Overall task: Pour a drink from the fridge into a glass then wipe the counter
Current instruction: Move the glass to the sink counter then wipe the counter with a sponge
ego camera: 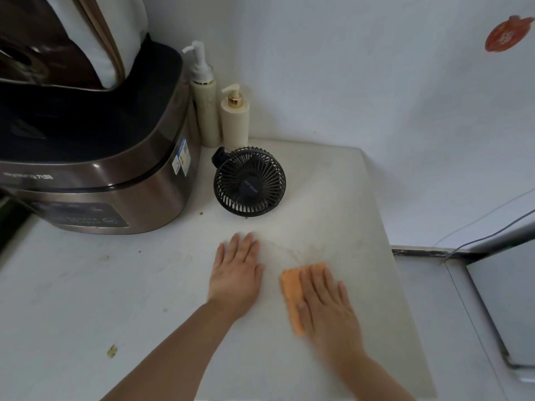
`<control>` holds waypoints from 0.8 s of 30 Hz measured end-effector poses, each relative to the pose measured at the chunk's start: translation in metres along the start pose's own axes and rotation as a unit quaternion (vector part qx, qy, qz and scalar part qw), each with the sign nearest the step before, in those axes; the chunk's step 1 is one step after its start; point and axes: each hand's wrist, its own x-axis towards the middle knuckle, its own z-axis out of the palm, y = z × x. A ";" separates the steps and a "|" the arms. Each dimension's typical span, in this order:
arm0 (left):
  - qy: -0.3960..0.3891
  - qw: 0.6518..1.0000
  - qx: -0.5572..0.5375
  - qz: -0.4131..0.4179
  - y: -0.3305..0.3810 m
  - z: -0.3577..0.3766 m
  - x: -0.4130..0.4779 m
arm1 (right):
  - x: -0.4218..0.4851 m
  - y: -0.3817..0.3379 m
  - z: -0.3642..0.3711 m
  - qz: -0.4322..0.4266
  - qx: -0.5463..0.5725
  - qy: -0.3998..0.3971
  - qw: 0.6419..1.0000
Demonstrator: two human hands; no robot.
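Orange cloth (292, 296) lies flat on the white counter (86, 299), pinned under the right hand (327, 308), whose fingers are spread and pressed down rather than curled. That is a wiping hold, made for pushing, not lifting. The hand is blurred, which suggests a stroke in progress. The left hand (236, 273) lies open and empty, palm down just beside the cloth, probably as a brace. A black fan (249, 182), a brown cooker (95, 169) and two pump bottles (220, 111) stand toward the wall, apart from the wiped patch. A yellowish speck (112, 351) sits near the counter's front left. No glass or drink shows, so pouring looks finished.
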 end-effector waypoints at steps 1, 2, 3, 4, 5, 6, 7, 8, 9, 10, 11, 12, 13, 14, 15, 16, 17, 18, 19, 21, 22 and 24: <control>0.007 1.000 0.003 0.001 0.001 0.002 0.001 | 0.000 -0.001 0.001 -0.002 -0.002 0.008 1.000; 0.015 1.000 0.009 0.004 0.002 0.003 0.002 | 0.006 0.001 0.001 -0.002 -0.008 0.026 1.000; 0.019 1.000 0.016 0.004 0.002 0.005 0.002 | 0.016 0.002 -0.001 0.005 -0.013 0.032 0.999; 0.022 1.000 0.016 0.003 0.002 0.007 0.003 | 0.029 0.004 -0.003 0.018 -0.018 0.037 0.999; 0.027 1.000 0.015 0.003 0.003 0.009 0.004 | 0.044 0.005 -0.005 0.034 -0.017 0.041 0.998; 0.029 0.999 0.017 0.003 0.002 0.011 0.005 | 0.060 0.005 -0.007 0.046 -0.014 0.048 0.998; 0.033 0.999 0.018 0.000 0.003 0.011 0.006 | 0.074 0.004 -0.010 0.054 -0.006 0.052 0.997; 0.034 0.999 0.025 -0.002 0.002 0.012 0.007 | 0.087 0.002 -0.013 0.054 0.001 0.053 0.997; 0.027 0.999 0.034 -0.005 0.002 0.011 0.006 | 0.100 0.002 -0.016 0.049 0.003 0.060 0.997; 0.031 0.999 0.034 -0.006 0.002 0.011 0.006 | 0.111 0.003 -0.017 0.044 0.004 0.060 0.997; 0.034 0.999 0.034 -0.005 0.001 0.012 0.006 | 0.120 0.004 -0.020 0.044 0.006 0.056 0.997; 0.035 0.999 0.031 -0.003 0.001 0.013 0.007 | 0.130 0.004 -0.022 0.044 0.007 0.055 0.997; 0.029 0.999 0.027 0.001 0.001 0.013 0.007 | 0.138 0.006 -0.025 0.049 0.009 0.051 0.997; 0.032 0.999 0.023 0.004 0.001 0.012 0.008 | 0.146 0.006 -0.028 0.053 0.013 0.050 0.997; 0.039 0.999 0.024 0.006 0.000 0.012 0.009 | 0.154 0.007 -0.030 0.057 0.016 0.050 0.997; 0.043 0.999 0.025 0.007 0.000 0.012 0.010 | 0.163 0.007 -0.033 0.062 0.018 0.052 0.997; 0.040 0.999 0.025 0.007 0.001 0.012 0.011 | 0.171 0.008 -0.035 0.067 0.022 0.054 0.996; 0.037 0.999 0.020 0.007 0.001 0.012 0.012 | 0.180 0.008 -0.037 0.068 0.024 0.058 0.996; 0.037 0.999 0.013 0.006 0.000 0.012 0.012 | 0.188 0.008 -0.039 0.068 0.027 0.061 0.996; 0.038 0.999 0.004 0.008 -0.001 0.011 0.014 | 0.204 0.009 -0.042 0.071 0.034 0.066 0.995; 0.043 0.999 0.004 0.012 -0.001 0.012 0.014 | 0.211 0.010 -0.043 0.074 0.037 0.068 0.994; 0.048 0.999 0.004 0.016 -0.002 0.014 0.015 | 0.221 0.011 -0.043 0.076 0.037 0.071 0.994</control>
